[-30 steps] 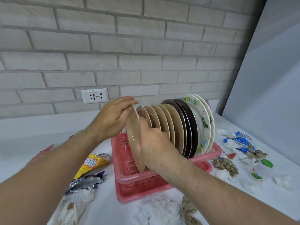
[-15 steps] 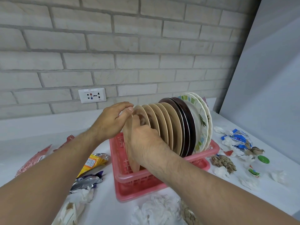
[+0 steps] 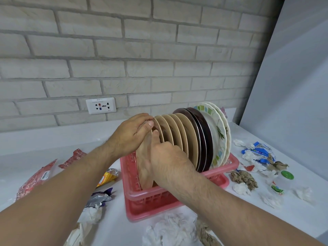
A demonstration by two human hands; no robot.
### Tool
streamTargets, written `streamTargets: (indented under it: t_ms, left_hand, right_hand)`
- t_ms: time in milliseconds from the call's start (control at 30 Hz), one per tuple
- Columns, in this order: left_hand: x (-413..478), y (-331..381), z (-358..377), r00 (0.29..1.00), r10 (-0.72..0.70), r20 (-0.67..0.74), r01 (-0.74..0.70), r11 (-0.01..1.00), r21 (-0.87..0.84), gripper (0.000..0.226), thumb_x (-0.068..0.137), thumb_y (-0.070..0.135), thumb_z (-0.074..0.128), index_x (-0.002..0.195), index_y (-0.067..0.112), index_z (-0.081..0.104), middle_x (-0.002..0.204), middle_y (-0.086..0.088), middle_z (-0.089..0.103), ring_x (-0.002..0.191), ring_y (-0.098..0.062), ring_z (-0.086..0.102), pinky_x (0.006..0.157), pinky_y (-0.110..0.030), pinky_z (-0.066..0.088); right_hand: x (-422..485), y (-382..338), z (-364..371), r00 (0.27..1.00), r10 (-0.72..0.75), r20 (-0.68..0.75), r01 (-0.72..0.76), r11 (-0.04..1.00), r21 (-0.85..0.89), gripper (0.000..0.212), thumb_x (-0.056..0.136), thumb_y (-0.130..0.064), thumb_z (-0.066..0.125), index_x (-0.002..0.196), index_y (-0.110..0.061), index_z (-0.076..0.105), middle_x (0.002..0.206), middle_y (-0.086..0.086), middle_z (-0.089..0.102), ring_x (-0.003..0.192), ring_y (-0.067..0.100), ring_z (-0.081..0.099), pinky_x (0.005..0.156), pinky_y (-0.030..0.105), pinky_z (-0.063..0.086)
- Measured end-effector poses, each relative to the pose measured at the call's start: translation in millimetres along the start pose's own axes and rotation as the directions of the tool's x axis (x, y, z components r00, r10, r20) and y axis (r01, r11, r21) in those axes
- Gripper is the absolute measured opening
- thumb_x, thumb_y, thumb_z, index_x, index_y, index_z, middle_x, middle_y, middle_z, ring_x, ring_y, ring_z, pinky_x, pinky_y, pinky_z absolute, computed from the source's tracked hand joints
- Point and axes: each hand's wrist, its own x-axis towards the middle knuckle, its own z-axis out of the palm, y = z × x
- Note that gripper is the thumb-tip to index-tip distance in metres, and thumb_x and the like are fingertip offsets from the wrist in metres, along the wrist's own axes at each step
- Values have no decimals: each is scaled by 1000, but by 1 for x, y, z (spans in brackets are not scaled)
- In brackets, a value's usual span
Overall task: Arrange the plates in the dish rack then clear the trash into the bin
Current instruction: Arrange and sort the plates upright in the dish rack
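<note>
A: What is seen in front of the dish rack [image 3: 145,201]?
B: Trash: crumpled tissue [image 3: 170,229], uncleared, on the tabletop [image 3: 122,228].
A: At the rack's near end?
B: A beige plate [image 3: 144,171] is held upright. Its edge is gripped by the right hand [image 3: 166,158] and its top rim pinched by the left hand [image 3: 131,134], probably so a slot is met squarely.
A: Farther in?
B: Stood on edge are other plates [image 3: 188,137]: beige, brown, then patterned.

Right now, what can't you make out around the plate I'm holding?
Head view:
The beige plate: face mostly covered by left hand and right hand.
Its slot in the pink dish rack: behind the right hand.
The bin: outside the frame.
Print on the leftmost red wrapper: too small to read.
</note>
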Motion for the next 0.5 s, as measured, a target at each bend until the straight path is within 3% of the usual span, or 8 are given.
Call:
streamTargets:
  t_ms: [100,200,333,500]
  left_hand:
    - [-1,-2,2,1000,-19,-7,19,1000,-11,35,100,31,40,129,19,56,116,23,45,102,26,32,81,9,20]
    - [1,-6,4,998,-61,11,61,998,-14,39,100,39,38,132,23,53,129,19,47,115,14,34,90,2,21]
    - [1,-7,8,994,-106,-4,105,993,-58,42,99,42,39,136,25,51,143,9,46,127,4,34,104,-17,24]
    - [-3,-3,8,988,-152,-33,148,985,-90,43,99,43,39,139,30,46,148,11,39,130,7,27,109,-20,21]
  right_hand:
    - [-5,4,-10,992,-95,-86,95,995,-1,46,96,-30,48,135,-9,34,79,5,56,74,25,61,57,32,47]
    - [-11,11,-17,982,-152,-114,154,988,8,31,97,-32,46,120,-12,44,70,-1,51,70,23,62,61,35,54]
    - [-16,21,-20,968,-189,-165,194,981,13,28,98,-37,42,114,-17,50,79,3,63,72,26,63,65,38,55]
    - [-19,38,-23,955,-194,-226,211,976,55,37,97,-40,41,125,-19,50,77,-3,64,75,21,63,72,39,55]
